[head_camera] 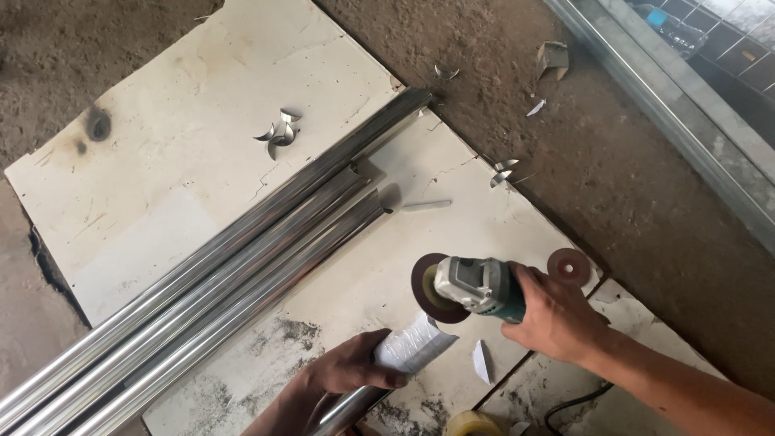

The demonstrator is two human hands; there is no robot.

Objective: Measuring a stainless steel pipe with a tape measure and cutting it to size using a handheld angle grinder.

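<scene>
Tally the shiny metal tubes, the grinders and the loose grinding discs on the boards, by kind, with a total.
Metal tubes: 4, three lying side by side and one under the left hand
Angle grinder: 1, in the right hand
Loose grinding disc: 1
Total: 6

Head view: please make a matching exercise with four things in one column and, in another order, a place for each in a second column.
Things:
1. grinder
2. spare disc
3. tape roll
4. short tube

Places:
A. in the left hand
B. at the bottom edge of the view
C. in the right hand
D. flat on the board, beyond the right hand

Pairs: 1-C, 2-D, 3-B, 4-A
</scene>
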